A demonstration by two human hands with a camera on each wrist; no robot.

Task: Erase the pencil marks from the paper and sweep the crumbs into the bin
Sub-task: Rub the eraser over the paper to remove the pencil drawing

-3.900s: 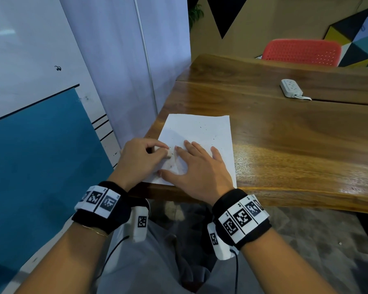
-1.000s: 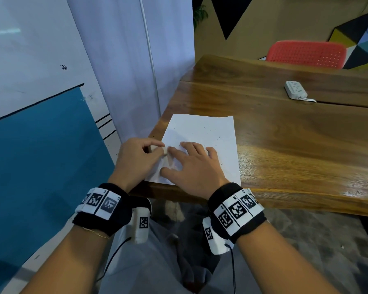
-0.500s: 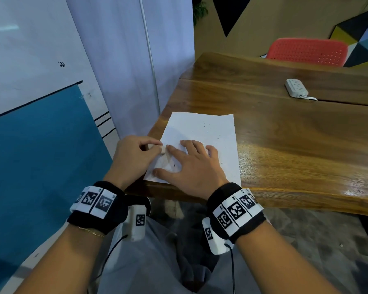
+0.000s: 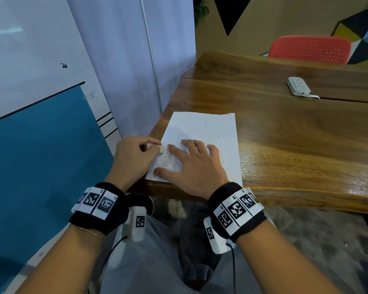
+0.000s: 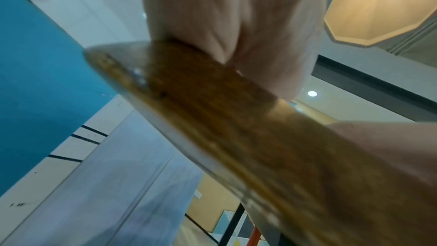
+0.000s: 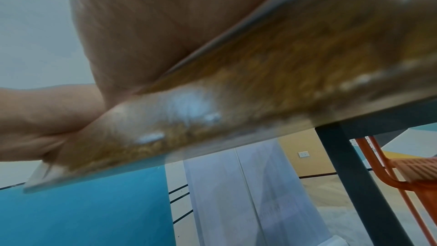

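Note:
A white sheet of paper (image 4: 206, 132) lies at the near left corner of the wooden table (image 4: 285, 134), speckled with dark eraser crumbs (image 4: 220, 135) and faint pencil marks (image 4: 168, 162). My left hand (image 4: 134, 155) pinches a small white eraser (image 4: 158, 148) against the paper's left edge. My right hand (image 4: 191, 164) lies flat on the paper's near half with straight, spread fingers, holding it down. Both wrist views sit below the table edge (image 5: 212, 119) and show only blurred palm and wood. No bin is in view.
A white power strip (image 4: 297, 85) lies far right on the table. A red chair (image 4: 310, 48) stands behind the table. A blue and white wall panel (image 4: 40, 134) and a pale curtain (image 4: 125, 60) stand close on the left. A dark table leg (image 6: 354, 175) shows below.
The left hand has rubbed the eraser in small strokes at the paper's left edge. The right hand stayed flat on the sheet, shifting only slightly.

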